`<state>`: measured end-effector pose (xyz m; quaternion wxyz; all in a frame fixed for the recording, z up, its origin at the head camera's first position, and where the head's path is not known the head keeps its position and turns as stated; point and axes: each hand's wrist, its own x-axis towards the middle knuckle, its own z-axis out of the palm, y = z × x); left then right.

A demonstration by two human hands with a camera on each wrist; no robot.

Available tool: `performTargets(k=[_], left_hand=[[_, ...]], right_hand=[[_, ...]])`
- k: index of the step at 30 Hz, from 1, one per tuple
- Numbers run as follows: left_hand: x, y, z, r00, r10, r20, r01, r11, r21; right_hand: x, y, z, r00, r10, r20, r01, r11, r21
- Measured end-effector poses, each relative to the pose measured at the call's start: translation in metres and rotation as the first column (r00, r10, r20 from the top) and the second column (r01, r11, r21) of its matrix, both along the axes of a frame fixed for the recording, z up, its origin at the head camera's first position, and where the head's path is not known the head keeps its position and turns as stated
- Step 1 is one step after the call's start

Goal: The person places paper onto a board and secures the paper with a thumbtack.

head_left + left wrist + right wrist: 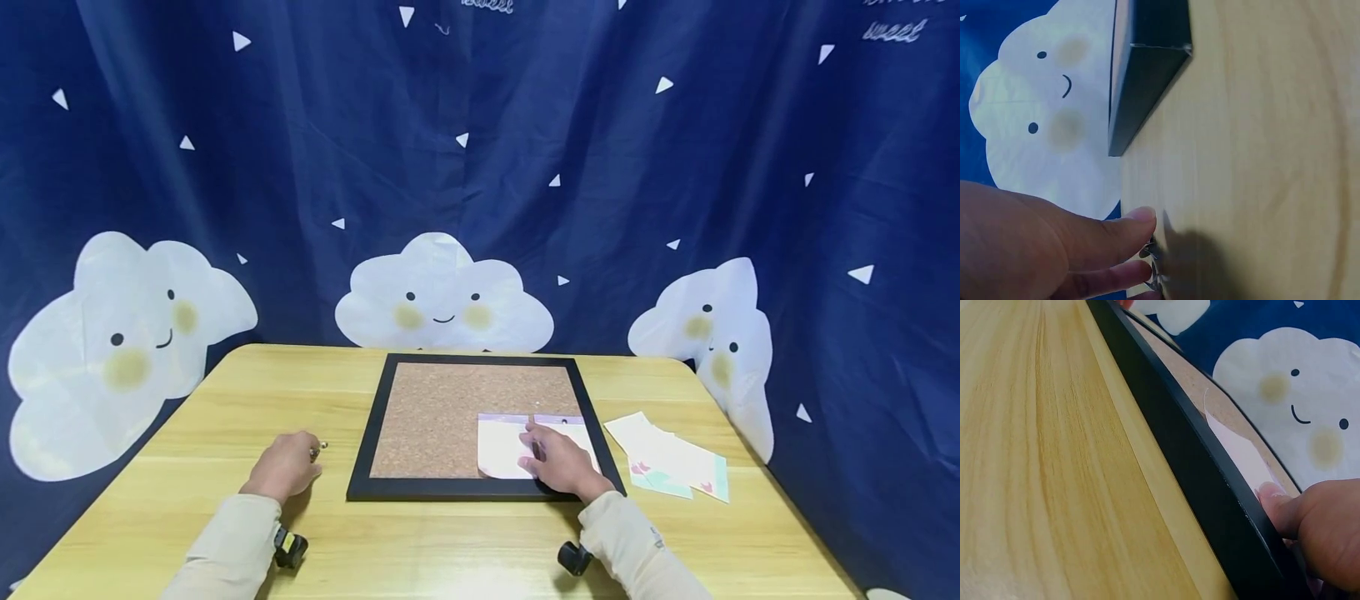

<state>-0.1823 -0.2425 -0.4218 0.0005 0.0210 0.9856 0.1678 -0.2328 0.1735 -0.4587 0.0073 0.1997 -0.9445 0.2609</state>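
Note:
My left hand (287, 463) is over the table left of the framed corkboard (450, 400). Its thumb and fingers pinch small shiny metal pins (1150, 251), partly hidden by the fingertips. My right hand (561, 458) rests over two pale cards with lilac top strips on the board's lower right. Its thumb and forefinger are apart, the thumb touching paper in the right wrist view. The left card (501, 446) lifts slightly at its lower corner. A small dark pinhead shows at the top of the right card (581, 429), which my hand partly covers.
Several overlapping cards (671, 458) with pink flowers and mint-green ends lie right of the board. The wooden table (420, 550) has a dark blue curtain (480, 167) with smiling clouds behind it. The board's black frame (367, 433) stands raised above the tabletop.

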Motion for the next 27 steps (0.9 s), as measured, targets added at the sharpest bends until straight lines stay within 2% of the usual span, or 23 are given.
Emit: performTargets(k=[10,19,27], left_hand=[[-0.006,-0.003,-0.005,0.999,0.018,-0.031,-0.018,1.0,0.011],[-0.01,-0.005,-0.011,0.996,0.078,-0.046,-0.076,0.996,0.039],[-0.012,-0.004,-0.011,0.994,0.093,-0.051,-0.089,0.994,0.067]], right_hand=[[0.001,0.0,0.0,1.0,0.012,-0.007,-0.012,1.0,-0.019],[0.002,-0.001,0.001,1.0,0.0,0.004,0.0,1.0,-0.015],[0.002,-0.001,0.001,1.0,-0.009,0.007,0.009,1.0,-0.012]])
